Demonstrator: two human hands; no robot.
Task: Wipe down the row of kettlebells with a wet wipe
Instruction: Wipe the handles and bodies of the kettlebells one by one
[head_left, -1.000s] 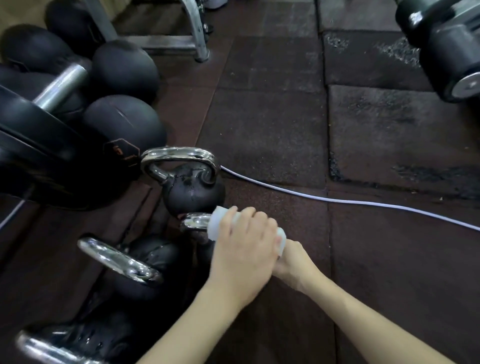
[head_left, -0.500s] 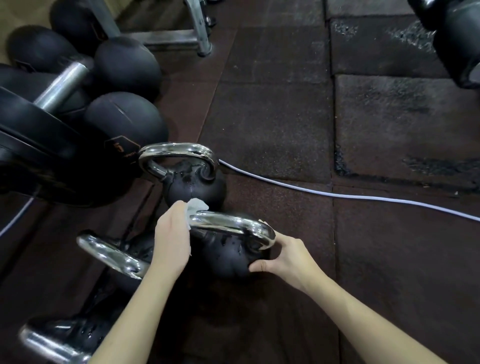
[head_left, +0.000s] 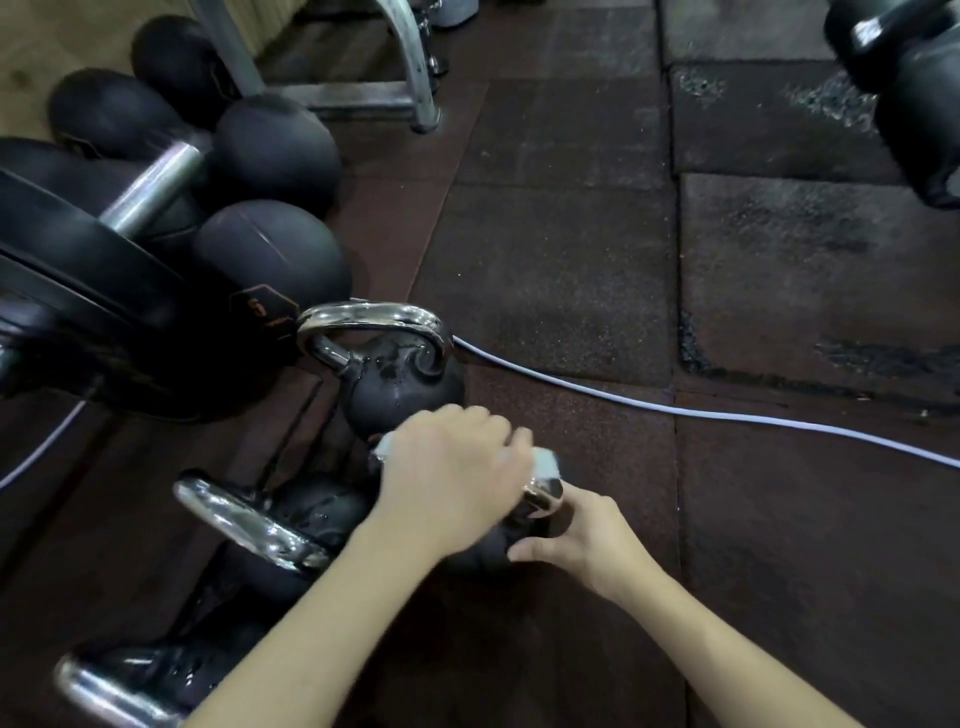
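Observation:
Several black kettlebells with chrome handles stand in a row on the rubber floor. My left hand (head_left: 447, 478) grips the chrome handle of the second kettlebell (head_left: 543, 496) through a white wet wipe (head_left: 545, 462), whose ends show on both sides of the hand. My right hand (head_left: 582, 535) holds the right side of that kettlebell's black body, fingertips against it. The farthest kettlebell (head_left: 400, 384) stands just behind, its body wet. Two more kettlebells (head_left: 260, 525) (head_left: 140, 675) lie nearer to me on the left.
Black medicine balls (head_left: 270, 260) and a barbell with a plate (head_left: 78, 270) crowd the left. A white cable (head_left: 675, 410) runs across the floor mats. A metal rack leg (head_left: 415, 67) stands at the back, and dumbbells (head_left: 914, 104) hang at the top right.
My left hand slid with the wipe from the left end of the handle to its middle and right part. My right hand stays on the kettlebell's body.

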